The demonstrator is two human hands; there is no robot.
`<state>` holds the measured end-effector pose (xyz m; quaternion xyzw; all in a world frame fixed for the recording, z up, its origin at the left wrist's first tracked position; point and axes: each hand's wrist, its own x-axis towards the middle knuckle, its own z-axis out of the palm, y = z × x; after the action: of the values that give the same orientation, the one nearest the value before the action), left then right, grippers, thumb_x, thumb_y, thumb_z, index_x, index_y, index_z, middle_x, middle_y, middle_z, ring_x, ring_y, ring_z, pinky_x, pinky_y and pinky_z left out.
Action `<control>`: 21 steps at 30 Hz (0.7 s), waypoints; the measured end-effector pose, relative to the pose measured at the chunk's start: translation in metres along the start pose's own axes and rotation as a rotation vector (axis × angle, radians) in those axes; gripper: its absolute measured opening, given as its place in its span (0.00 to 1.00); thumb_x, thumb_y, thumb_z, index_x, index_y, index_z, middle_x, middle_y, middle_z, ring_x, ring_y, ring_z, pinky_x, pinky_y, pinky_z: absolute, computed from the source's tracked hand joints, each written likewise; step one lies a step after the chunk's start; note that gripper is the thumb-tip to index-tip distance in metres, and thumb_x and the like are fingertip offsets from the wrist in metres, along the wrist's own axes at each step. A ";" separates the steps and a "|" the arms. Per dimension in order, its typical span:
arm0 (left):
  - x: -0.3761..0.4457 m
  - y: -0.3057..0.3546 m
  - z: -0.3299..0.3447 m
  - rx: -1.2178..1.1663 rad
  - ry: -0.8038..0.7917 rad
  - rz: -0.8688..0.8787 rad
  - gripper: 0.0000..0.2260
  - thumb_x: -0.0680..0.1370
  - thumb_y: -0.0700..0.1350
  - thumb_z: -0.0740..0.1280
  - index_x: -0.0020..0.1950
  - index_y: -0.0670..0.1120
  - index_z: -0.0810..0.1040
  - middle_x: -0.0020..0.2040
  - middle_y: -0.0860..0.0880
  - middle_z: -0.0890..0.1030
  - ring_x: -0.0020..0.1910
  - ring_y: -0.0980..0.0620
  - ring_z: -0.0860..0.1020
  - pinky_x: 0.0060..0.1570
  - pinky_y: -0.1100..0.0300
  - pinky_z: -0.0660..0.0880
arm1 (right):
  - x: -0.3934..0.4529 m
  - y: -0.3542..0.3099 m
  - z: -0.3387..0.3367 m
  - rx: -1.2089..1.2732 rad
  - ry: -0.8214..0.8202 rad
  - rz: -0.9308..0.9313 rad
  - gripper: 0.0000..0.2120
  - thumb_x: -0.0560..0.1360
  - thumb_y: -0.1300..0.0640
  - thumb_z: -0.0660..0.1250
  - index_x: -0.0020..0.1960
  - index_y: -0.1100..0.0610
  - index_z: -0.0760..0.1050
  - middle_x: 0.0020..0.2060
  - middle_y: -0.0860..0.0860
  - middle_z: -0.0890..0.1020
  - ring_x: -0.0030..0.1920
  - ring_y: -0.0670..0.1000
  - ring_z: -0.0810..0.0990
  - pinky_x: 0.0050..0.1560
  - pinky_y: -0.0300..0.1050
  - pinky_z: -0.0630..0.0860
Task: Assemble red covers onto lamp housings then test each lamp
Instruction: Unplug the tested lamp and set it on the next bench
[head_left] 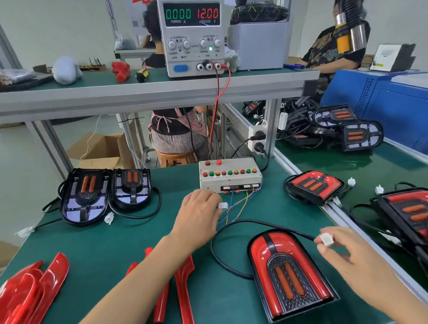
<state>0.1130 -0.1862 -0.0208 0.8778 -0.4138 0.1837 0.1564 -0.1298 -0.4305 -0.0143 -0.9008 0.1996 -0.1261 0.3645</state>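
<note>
A lamp housing with its red cover fitted (288,272) lies on the green mat in front of me. Its black cable loops left and ends in a white plug (326,239), which my right hand (351,261) pinches. My left hand (199,219) holds the tester's white connector (222,205) on coloured wires, just in front of the test box (230,176). The two connectors are apart. Two uncovered housings (84,194) (132,188) sit at far left. Loose red covers (25,296) (183,289) lie near the front edge.
A power supply (192,31) on the upper shelf reads 0.000 A and 12.00 V. Covered lamps (312,187) (416,214) rest on the right, with more housings (356,133) on the conveyor. Two people sit behind the bench.
</note>
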 end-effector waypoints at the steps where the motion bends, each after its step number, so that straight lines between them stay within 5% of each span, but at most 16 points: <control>1: -0.001 0.000 0.000 -0.001 -0.006 -0.014 0.10 0.82 0.48 0.63 0.61 0.47 0.78 0.60 0.49 0.77 0.62 0.45 0.74 0.65 0.53 0.68 | -0.003 0.003 0.000 -0.074 0.018 0.019 0.03 0.79 0.44 0.65 0.51 0.37 0.77 0.53 0.40 0.79 0.51 0.39 0.80 0.48 0.36 0.71; 4: -0.004 0.003 0.001 0.005 -0.043 -0.032 0.12 0.83 0.49 0.62 0.63 0.49 0.78 0.62 0.50 0.76 0.63 0.46 0.73 0.65 0.54 0.67 | -0.012 0.008 0.002 -0.329 0.015 0.046 0.08 0.81 0.56 0.66 0.48 0.42 0.73 0.39 0.47 0.81 0.37 0.46 0.78 0.40 0.44 0.75; 7: -0.005 0.006 0.004 0.019 -0.068 -0.042 0.12 0.82 0.50 0.63 0.64 0.51 0.79 0.62 0.50 0.76 0.64 0.47 0.72 0.65 0.54 0.66 | -0.020 0.006 0.008 -0.463 -0.056 0.010 0.15 0.80 0.62 0.65 0.48 0.40 0.71 0.41 0.41 0.80 0.39 0.43 0.78 0.43 0.40 0.76; 10: -0.007 0.009 0.006 0.018 -0.098 -0.030 0.12 0.82 0.50 0.64 0.64 0.51 0.79 0.63 0.50 0.75 0.64 0.47 0.72 0.67 0.54 0.65 | -0.027 0.001 0.002 -0.255 -0.238 0.110 0.25 0.80 0.67 0.62 0.52 0.33 0.72 0.45 0.31 0.80 0.42 0.36 0.81 0.44 0.27 0.73; 12: -0.007 0.010 0.007 0.035 -0.110 -0.020 0.13 0.82 0.50 0.63 0.65 0.52 0.79 0.64 0.51 0.75 0.66 0.47 0.71 0.69 0.54 0.63 | -0.030 -0.002 -0.007 -0.002 -0.310 0.279 0.24 0.81 0.67 0.60 0.59 0.37 0.77 0.41 0.42 0.86 0.39 0.43 0.86 0.41 0.33 0.78; 14: -0.008 0.010 0.008 0.041 -0.117 -0.019 0.12 0.82 0.50 0.64 0.64 0.52 0.79 0.64 0.51 0.75 0.66 0.47 0.71 0.70 0.53 0.62 | -0.031 0.005 -0.011 0.339 -0.307 0.420 0.12 0.84 0.56 0.61 0.60 0.54 0.83 0.40 0.53 0.88 0.41 0.58 0.88 0.47 0.55 0.84; 15: -0.008 0.011 0.008 0.042 -0.119 -0.022 0.12 0.81 0.49 0.64 0.64 0.51 0.80 0.64 0.50 0.75 0.66 0.46 0.71 0.70 0.52 0.62 | -0.030 0.003 -0.014 0.422 -0.280 0.458 0.21 0.82 0.44 0.61 0.56 0.60 0.84 0.39 0.54 0.88 0.41 0.62 0.88 0.45 0.58 0.84; 18: -0.008 0.013 0.006 0.058 -0.147 -0.025 0.13 0.82 0.49 0.64 0.65 0.52 0.79 0.64 0.50 0.74 0.67 0.46 0.70 0.71 0.50 0.61 | -0.026 -0.008 -0.002 0.275 -0.267 0.468 0.43 0.69 0.20 0.55 0.47 0.60 0.83 0.27 0.50 0.83 0.37 0.58 0.88 0.37 0.48 0.82; 21: -0.010 0.014 0.006 0.082 -0.174 -0.029 0.13 0.82 0.49 0.63 0.65 0.53 0.78 0.65 0.51 0.73 0.68 0.47 0.69 0.72 0.48 0.59 | -0.024 -0.021 0.010 0.068 -0.351 0.388 0.41 0.68 0.17 0.54 0.43 0.55 0.82 0.28 0.51 0.84 0.31 0.51 0.86 0.34 0.43 0.82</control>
<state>0.0974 -0.1904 -0.0289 0.9019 -0.4054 0.1213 0.0864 -0.1417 -0.3996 -0.0085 -0.8410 0.2979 0.0976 0.4410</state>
